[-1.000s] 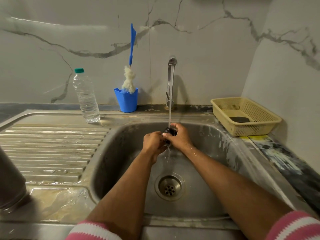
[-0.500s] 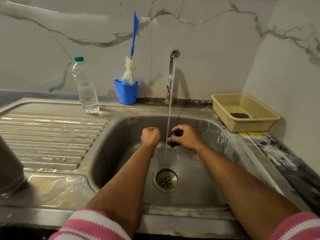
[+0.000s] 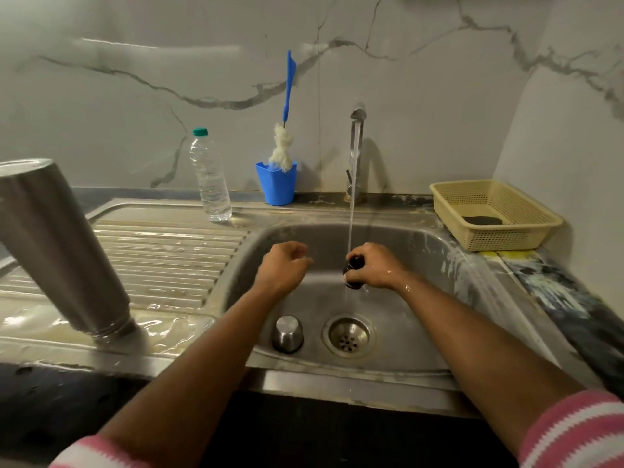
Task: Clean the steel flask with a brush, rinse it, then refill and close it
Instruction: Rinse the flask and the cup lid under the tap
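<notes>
Left hand [image 3: 282,270] now farther from stopper [image 3: 354,273]

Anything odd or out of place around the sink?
Nothing damaged. The steel flask stands mouth-down on the wet drainboard, where water pools at its neck; the lean may be lens distortion. A small steel cup sits inverted in the basin by the drain. The countertop right of the sink looks stained.

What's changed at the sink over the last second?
The left hand let go of the small dark cap and drew away to the left, now holding nothing. The right hand kept its grip on the cap under the tap's stream. The steel flask, brush and plastic bottle stayed put.
</notes>
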